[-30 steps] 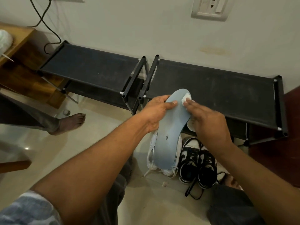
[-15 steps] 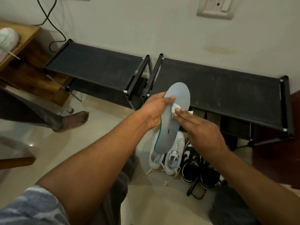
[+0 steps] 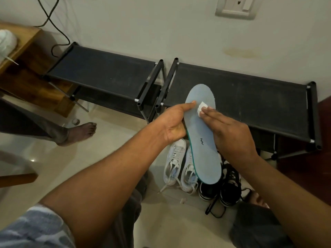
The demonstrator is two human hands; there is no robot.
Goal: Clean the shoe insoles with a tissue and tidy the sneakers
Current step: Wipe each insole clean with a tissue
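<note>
In the left hand [image 3: 172, 126], gripped at one edge with the thumb across its face, the insole [image 3: 202, 145] stands toe-end away. The right hand [image 3: 231, 133], fingers straight, presses the tissue [image 3: 202, 106] flat just beyond that thumb. Wiping looks to be the step under way. The next stroke likely needs firm backing so the insole does not flex. The sneakers [image 3: 176, 161] sit on the floor below both hands.

One wide-angle view, worn on the head, faces forward and down — close over the left hand [image 3: 174, 122], right hand [image 3: 231, 133] and insole [image 3: 203, 151], with the black shoe racks [image 3: 107, 76], wall [image 3: 161, 29] and floor [image 3: 114, 129] farther off.
</note>
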